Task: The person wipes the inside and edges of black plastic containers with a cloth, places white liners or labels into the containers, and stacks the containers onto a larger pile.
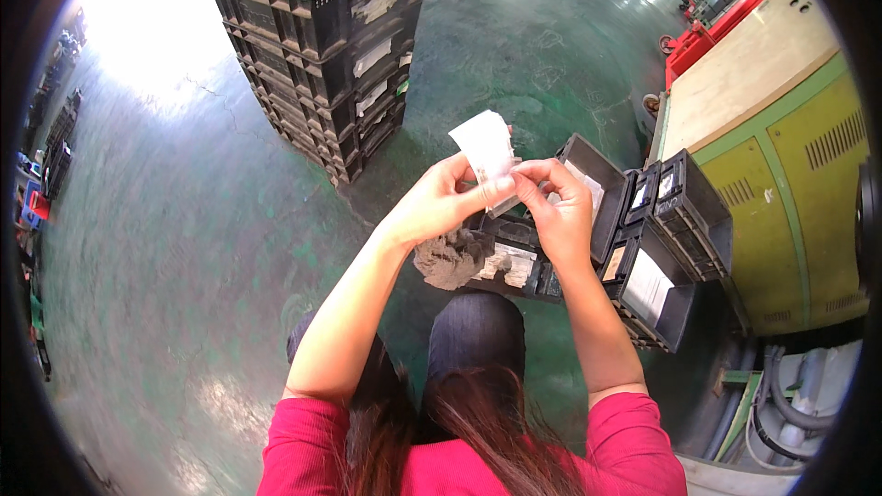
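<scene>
The left hand (452,197) and right hand (562,209) come together, both pinching the lower end of a thin white sheet or bag (482,140). Its handling looks underway: it is in the hands, not yet set down; what is finished, I cannot tell. Below sits a lumpy grey-brown bundle (446,261), near open black plastic crates (706,197); farther out, a tall stack of ribbed black crates (296,44) stands on glossy green floor (211,248)

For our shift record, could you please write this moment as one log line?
left hand: holding white sheet | right hand: pinching at sheet's lower end | black crates: stacked ahead, left
</scene>
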`<action>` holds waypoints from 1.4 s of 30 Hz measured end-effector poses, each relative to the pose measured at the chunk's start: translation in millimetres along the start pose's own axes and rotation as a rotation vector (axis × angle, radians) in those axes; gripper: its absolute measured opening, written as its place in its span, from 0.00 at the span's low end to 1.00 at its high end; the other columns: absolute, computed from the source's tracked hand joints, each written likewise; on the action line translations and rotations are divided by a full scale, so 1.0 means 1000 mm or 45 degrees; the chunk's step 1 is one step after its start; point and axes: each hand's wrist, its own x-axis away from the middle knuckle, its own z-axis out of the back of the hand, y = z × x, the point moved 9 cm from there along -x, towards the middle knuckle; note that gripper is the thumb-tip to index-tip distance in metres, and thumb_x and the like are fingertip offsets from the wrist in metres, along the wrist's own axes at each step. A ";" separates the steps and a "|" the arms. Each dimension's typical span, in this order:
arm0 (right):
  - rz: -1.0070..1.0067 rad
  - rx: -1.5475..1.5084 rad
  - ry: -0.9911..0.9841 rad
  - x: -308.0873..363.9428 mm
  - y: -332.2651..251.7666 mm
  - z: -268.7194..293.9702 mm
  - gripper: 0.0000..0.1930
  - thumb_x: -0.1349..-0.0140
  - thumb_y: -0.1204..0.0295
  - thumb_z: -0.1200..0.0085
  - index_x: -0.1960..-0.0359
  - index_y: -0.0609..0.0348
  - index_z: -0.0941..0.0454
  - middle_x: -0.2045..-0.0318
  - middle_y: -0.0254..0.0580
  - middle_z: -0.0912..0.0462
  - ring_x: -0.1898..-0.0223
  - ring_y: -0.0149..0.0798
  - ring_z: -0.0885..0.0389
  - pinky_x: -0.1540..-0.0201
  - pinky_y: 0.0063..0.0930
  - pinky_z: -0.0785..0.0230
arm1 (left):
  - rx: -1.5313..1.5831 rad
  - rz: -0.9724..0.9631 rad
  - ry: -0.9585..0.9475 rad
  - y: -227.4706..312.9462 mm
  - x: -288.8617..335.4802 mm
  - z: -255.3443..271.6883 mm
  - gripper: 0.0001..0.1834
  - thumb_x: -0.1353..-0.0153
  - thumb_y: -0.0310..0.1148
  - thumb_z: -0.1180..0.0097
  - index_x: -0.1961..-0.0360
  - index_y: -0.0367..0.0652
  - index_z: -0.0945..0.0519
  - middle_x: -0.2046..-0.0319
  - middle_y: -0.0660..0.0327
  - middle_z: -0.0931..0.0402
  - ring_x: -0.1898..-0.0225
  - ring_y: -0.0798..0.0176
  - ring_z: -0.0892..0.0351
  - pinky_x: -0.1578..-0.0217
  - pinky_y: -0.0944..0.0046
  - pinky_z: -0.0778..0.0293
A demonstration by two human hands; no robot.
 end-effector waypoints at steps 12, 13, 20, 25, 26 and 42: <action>0.313 0.402 0.209 -0.005 -0.032 0.000 0.13 0.56 0.71 0.33 0.71 0.58 0.25 0.60 0.42 0.29 0.65 0.38 0.26 0.61 0.34 0.33 | -0.044 0.027 -0.011 0.008 -0.001 0.001 0.15 0.36 0.27 0.55 0.49 0.38 0.24 0.64 0.68 0.24 0.62 0.77 0.31 0.58 0.73 0.36; 0.412 0.513 0.275 -0.002 -0.040 0.001 0.15 0.58 0.71 0.32 0.69 0.57 0.25 0.58 0.42 0.29 0.64 0.40 0.25 0.60 0.35 0.32 | -0.025 0.051 0.001 0.007 -0.002 0.002 0.15 0.36 0.26 0.55 0.49 0.38 0.25 0.61 0.67 0.23 0.60 0.76 0.30 0.55 0.72 0.35; -0.181 -0.307 -0.114 -0.039 0.012 0.001 0.24 0.53 0.65 0.32 0.58 0.62 0.30 0.62 0.36 0.25 0.60 0.32 0.25 0.54 0.29 0.35 | 0.056 0.120 -0.093 0.001 -0.002 0.010 0.17 0.38 0.27 0.55 0.49 0.42 0.24 0.67 0.73 0.22 0.78 0.83 0.40 0.77 0.79 0.43; -0.137 -0.580 -0.320 -0.039 0.016 -0.018 0.10 0.46 0.78 0.42 0.61 0.58 0.22 0.69 0.32 0.24 0.62 0.29 0.25 0.58 0.24 0.33 | 0.154 0.121 -0.090 -0.006 -0.006 0.005 0.16 0.39 0.30 0.54 0.51 0.41 0.23 0.72 0.74 0.24 0.82 0.82 0.43 0.80 0.79 0.46; -0.062 -0.519 -0.301 -0.040 0.018 -0.013 0.09 0.46 0.81 0.44 0.63 0.57 0.20 0.68 0.32 0.24 0.62 0.30 0.25 0.59 0.23 0.33 | 0.180 0.129 -0.081 -0.008 -0.007 0.003 0.16 0.39 0.31 0.53 0.51 0.41 0.23 0.72 0.73 0.24 0.82 0.81 0.43 0.80 0.78 0.46; -0.044 -0.260 -0.478 -0.028 0.003 -0.004 0.15 0.42 0.81 0.50 0.53 0.59 0.22 0.54 0.40 0.23 0.56 0.30 0.24 0.58 0.24 0.31 | -0.202 -0.020 0.116 -0.007 -0.010 0.016 0.08 0.40 0.29 0.45 0.64 0.34 0.24 0.69 0.63 0.21 0.67 0.76 0.28 0.64 0.71 0.33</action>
